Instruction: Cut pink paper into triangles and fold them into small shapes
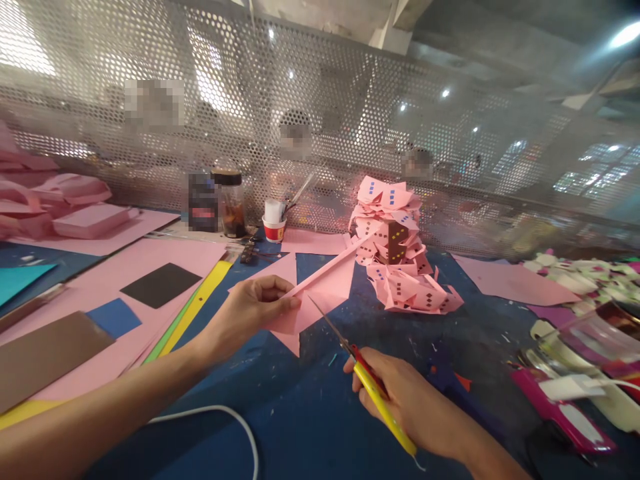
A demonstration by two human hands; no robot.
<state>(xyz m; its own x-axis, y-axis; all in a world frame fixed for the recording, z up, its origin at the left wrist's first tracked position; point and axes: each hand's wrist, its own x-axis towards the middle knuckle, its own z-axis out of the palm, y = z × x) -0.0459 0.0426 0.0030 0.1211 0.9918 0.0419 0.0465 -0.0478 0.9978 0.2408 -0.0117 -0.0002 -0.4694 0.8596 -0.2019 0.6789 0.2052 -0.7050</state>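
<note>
My left hand (257,300) pinches one end of a folded pink paper strip (327,267), which slants up to the right. Behind it, larger pink paper (335,288) spreads out; I cannot tell whether it is joined to the strip. In my right hand (400,393) are scissors (377,400) with yellow and red handles. Their blades point up and left, with the tips just below the strip, near my left fingers. Beyond the strip stands a stack of folded pink paper pieces (385,247) with blue, brown and yellow squares on them.
A jar (233,207), a paper cup (274,229) and a perforated metal screen (320,87) stand at the back. On the left lie pink sheets (185,257) and a black square (161,285). To the right are pale scraps (600,280) and a magenta device (565,410). A white cable (235,417) curves in front.
</note>
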